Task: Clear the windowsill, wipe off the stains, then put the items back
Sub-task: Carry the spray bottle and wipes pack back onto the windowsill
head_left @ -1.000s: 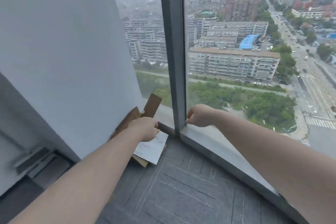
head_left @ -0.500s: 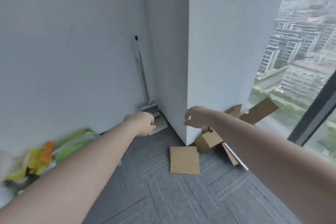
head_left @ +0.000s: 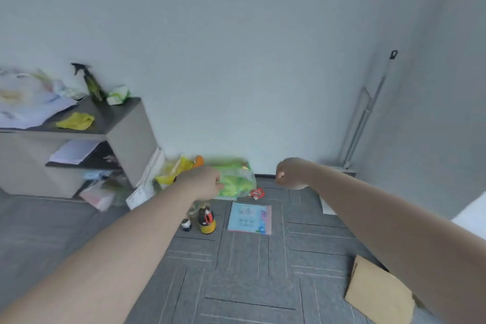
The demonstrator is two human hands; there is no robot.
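Observation:
Several items lie on the grey carpet by the wall: a green and yellow plastic bag point(head_left: 234, 179), a yellow-based bottle point(head_left: 207, 221), a small dark bottle point(head_left: 186, 224) and a blue and pink booklet point(head_left: 249, 218). My left hand point(head_left: 202, 181) hovers in front of the bag, fingers curled, holding nothing that I can see. My right hand point(head_left: 290, 173) is a loose fist in the air to the right, also with nothing in it. A yellow cloth point(head_left: 75, 121) and a dark spray bottle point(head_left: 90, 84) sit on a low cabinet point(head_left: 123, 126) at the left. The windowsill is out of view.
Papers and a white bag cover the cabinet top at the far left. A broom point(head_left: 368, 110) leans in the right corner. A flat piece of cardboard point(head_left: 378, 294) lies on the carpet at the lower right. A small red packet point(head_left: 257, 193) lies near the bag.
The view has swung left from the window and the cardboard pieces to the wall, the cabinet and the items on the floor. Both hands stay curled in front of me.

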